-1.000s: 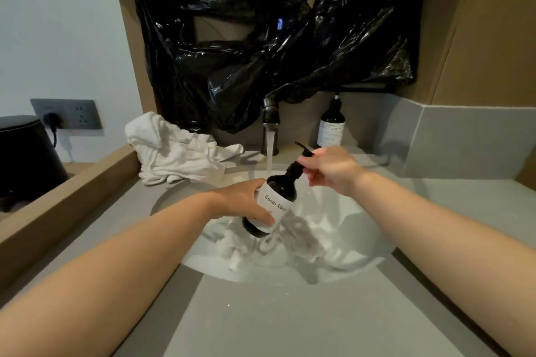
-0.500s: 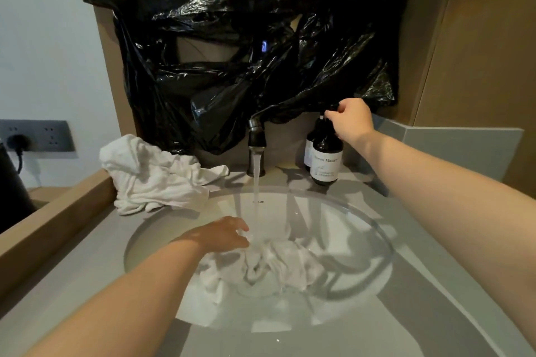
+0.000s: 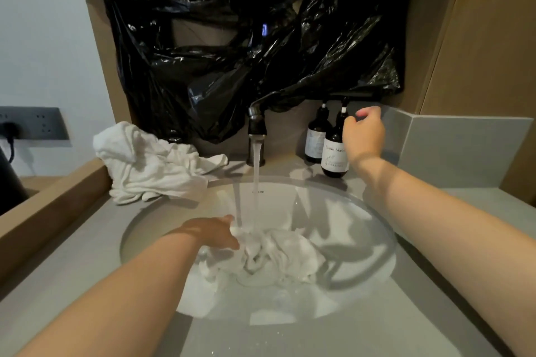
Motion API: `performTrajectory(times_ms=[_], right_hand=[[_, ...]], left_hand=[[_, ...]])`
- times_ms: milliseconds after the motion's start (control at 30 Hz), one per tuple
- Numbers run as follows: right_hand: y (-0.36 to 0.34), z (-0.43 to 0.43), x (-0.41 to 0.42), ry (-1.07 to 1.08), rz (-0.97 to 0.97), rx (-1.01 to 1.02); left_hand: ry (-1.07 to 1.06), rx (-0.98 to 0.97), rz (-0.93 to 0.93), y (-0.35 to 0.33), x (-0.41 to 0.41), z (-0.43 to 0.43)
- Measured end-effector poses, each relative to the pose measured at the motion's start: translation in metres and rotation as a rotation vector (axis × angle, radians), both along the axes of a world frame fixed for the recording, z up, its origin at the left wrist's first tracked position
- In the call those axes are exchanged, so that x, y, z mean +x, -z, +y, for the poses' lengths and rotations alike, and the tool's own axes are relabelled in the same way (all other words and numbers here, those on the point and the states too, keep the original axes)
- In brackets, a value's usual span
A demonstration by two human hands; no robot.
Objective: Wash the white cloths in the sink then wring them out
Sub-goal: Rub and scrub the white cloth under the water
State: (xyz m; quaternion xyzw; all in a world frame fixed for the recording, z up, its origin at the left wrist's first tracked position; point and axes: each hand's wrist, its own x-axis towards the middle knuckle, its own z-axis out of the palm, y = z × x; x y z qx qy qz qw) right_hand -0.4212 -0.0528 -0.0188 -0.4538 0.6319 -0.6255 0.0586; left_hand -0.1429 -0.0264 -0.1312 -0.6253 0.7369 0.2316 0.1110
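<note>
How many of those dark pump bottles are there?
2. Both stand on the counter right of the tap: the rear bottle, and the front bottle beside the right hand. None seems hidden.

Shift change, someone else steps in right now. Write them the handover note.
Left hand rests on the wet cloth in the sink; grip unclear.
Right hand is beside the front bottle on the counter; contact unclear.
Tap running onto the cloth.
Done: that cloth is wetted.
Left: scrub and wring it, then do the cloth pile left of the tap.
</note>
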Motion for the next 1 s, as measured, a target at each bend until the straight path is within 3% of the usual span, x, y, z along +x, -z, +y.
performTrajectory(times_ms=[100,133,200,267,333,400,500,567,600,733,800,867,933,1000], right_hand=[[0.037,0.019,0.022,-0.131,0.276,0.105],[0.048,0.021,0.029,-0.242,0.432,0.288],[0.063,0.028,0.047,-0.542,0.68,0.864],[0.081,0.033,0.07,-0.697,0.961,1.342],[0.107,0.035,0.083,-0.667,1.299,1.397],[0.134,0.035,0.084,-0.614,1.397,1.295],[0.14,0.029,0.072,-0.639,1.265,1.247],[0.13,0.023,0.067,-0.639,1.099,1.192],[0.122,0.02,0.066,-0.644,0.968,1.149],[0.091,0.028,0.07,-0.644,0.292,0.906],[0.074,0.037,0.074,-0.632,-0.077,0.765],[0.055,0.051,0.088,-0.666,-0.368,0.651],[0.05,0.062,0.111,-0.679,-0.364,0.617],[0.063,0.071,0.135,-0.604,-0.14,0.558]], left_hand=[[-0.017,0.03,-0.088,0.0,0.002,0.004],[-0.021,0.059,-0.11,0.003,0.001,0.004],[-0.041,0.147,-0.121,0.008,-0.003,0.005],[-0.038,0.18,-0.124,0.013,-0.008,0.009],[0.045,0.145,-0.206,0.015,-0.015,0.016],[0.131,0.106,-0.321,0.018,-0.022,0.02],[0.139,0.051,-0.335,0.02,-0.027,0.02],[0.093,-0.009,-0.148,0.015,-0.022,0.015],[0.005,-0.02,0.028,0.011,-0.019,0.013],[-0.507,0.098,1.022,-0.005,-0.011,0.009],[-0.682,0.178,1.327,-0.015,-0.012,0.01],[-0.762,0.198,1.486,-0.026,-0.017,0.01],[-0.791,0.192,1.482,-0.034,-0.026,0.013],[-0.831,0.181,1.401,-0.035,-0.036,0.021]])
